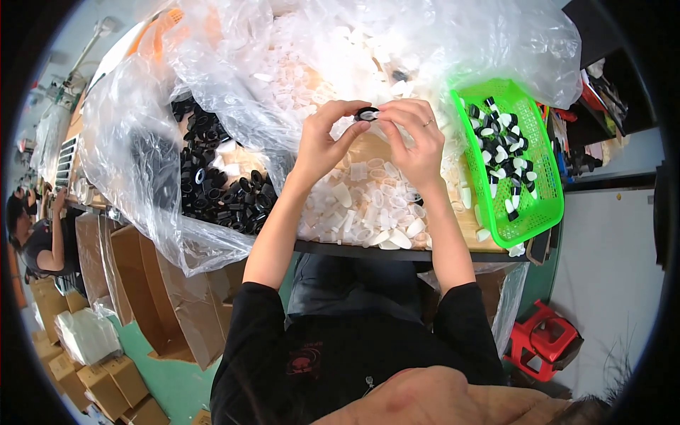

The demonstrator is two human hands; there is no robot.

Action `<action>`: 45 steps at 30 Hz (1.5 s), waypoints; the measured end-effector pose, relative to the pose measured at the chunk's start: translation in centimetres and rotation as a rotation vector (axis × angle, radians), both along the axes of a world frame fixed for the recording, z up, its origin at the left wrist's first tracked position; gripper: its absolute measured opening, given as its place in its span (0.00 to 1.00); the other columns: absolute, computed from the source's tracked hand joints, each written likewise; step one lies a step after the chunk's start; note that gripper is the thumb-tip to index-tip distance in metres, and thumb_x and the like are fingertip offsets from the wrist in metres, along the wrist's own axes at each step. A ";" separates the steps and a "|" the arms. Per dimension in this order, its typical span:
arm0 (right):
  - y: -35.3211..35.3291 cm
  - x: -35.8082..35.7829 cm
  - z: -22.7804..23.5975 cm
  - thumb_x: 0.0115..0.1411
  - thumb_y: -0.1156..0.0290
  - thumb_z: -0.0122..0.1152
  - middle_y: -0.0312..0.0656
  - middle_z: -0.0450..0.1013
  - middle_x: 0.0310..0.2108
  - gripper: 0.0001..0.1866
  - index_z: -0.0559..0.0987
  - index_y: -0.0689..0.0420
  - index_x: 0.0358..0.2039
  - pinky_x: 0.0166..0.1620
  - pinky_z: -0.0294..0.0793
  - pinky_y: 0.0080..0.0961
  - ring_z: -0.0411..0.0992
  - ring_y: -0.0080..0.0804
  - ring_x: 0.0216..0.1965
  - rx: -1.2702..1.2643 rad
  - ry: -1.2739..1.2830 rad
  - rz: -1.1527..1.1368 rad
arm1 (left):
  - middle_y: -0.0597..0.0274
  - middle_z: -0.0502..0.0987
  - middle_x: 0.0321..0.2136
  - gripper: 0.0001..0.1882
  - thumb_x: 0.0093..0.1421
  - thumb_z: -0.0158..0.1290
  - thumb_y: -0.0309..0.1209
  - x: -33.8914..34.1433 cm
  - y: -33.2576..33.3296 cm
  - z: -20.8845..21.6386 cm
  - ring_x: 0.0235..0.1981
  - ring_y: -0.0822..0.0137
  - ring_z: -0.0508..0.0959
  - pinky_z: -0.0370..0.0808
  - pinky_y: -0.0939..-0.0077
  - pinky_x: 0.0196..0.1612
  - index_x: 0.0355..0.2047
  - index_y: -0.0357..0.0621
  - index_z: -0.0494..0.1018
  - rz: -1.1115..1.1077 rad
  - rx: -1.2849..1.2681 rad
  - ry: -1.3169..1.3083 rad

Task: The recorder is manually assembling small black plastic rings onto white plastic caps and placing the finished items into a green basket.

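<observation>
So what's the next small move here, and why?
I'd probably seat the pale piece fully into the black ring: the left hand pinches the ring, the right hand has its fingertips on the pale piece at the opening, and the green basket holds joined black-and-white pieces.

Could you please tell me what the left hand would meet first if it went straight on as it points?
Past the black ring in its grip, the left hand would probably meet the right hand, though depth is unclear.
</observation>
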State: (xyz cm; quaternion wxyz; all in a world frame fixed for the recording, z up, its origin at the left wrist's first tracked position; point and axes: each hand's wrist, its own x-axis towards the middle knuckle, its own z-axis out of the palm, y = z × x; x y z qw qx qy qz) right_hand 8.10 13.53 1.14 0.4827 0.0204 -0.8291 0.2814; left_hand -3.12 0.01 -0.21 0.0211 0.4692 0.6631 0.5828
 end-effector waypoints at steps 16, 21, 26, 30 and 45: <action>0.2 0.0 -0.3 0.52 0.84 0.60 0.40 0.72 0.38 0.09 0.80 0.59 0.33 0.41 0.73 0.30 0.70 0.38 0.40 0.105 -0.114 0.006 | 0.60 0.80 0.35 0.16 0.51 0.62 0.20 0.1 0.0 0.1 0.38 0.62 0.77 0.74 0.72 0.42 0.42 0.41 0.78 0.034 0.013 0.210; 0.0 0.1 0.3 0.52 0.84 0.59 0.40 0.72 0.38 0.08 0.79 0.60 0.32 0.40 0.73 0.29 0.70 0.36 0.40 -0.194 -0.192 0.090 | 0.62 0.80 0.32 0.16 0.52 0.61 0.20 0.0 0.3 -0.1 0.33 0.67 0.75 0.73 0.74 0.40 0.43 0.43 0.78 0.109 -0.023 0.194; 1.6 1.0 0.5 0.52 0.82 0.58 0.41 0.73 0.35 0.05 0.79 0.59 0.29 0.40 0.72 0.29 0.71 0.36 0.39 -0.243 -0.682 0.217 | 0.65 0.78 0.31 0.15 0.55 0.60 0.20 -1.0 -0.2 -0.9 0.30 0.75 0.75 0.72 0.81 0.37 0.44 0.40 0.77 0.219 -0.029 -0.079; 1.4 1.3 -3.6 0.52 0.80 0.56 0.42 0.73 0.34 0.04 0.78 0.58 0.28 0.41 0.74 0.31 0.73 0.41 0.39 0.204 -0.918 0.175 | 0.62 0.78 0.31 0.14 0.57 0.58 0.20 -1.1 0.0 -0.8 0.29 0.75 0.78 0.74 0.83 0.35 0.45 0.39 0.77 0.139 0.066 -0.250; 0.3 -0.5 -1.6 0.51 0.81 0.64 0.38 0.75 0.38 0.08 0.79 0.59 0.33 0.42 0.76 0.31 0.74 0.38 0.39 0.091 -0.173 0.007 | 0.56 0.77 0.40 0.15 0.58 0.58 0.22 0.0 0.3 -1.2 0.41 0.70 0.79 0.78 0.78 0.44 0.47 0.34 0.76 -0.154 0.013 -0.481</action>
